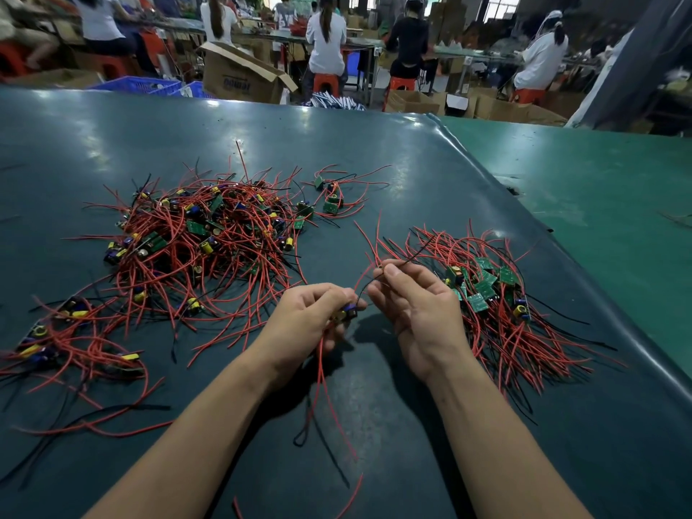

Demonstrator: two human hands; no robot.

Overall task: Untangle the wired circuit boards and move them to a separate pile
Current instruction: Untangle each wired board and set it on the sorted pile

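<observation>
Left hand (310, 312) grips a board (346, 312), right hand (408, 297) pinches its black wire (408, 261) (taut); tugging could tear the joint.

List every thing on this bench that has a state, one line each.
left hand: grips a circuit board above the mat
right hand: pinches a black wire
circuit board: lifted, red wires hanging down
big pile: tangled
sorted pile: boards lying side by side, wires fanned out
small cluster: lying apart from the big pile
</observation>
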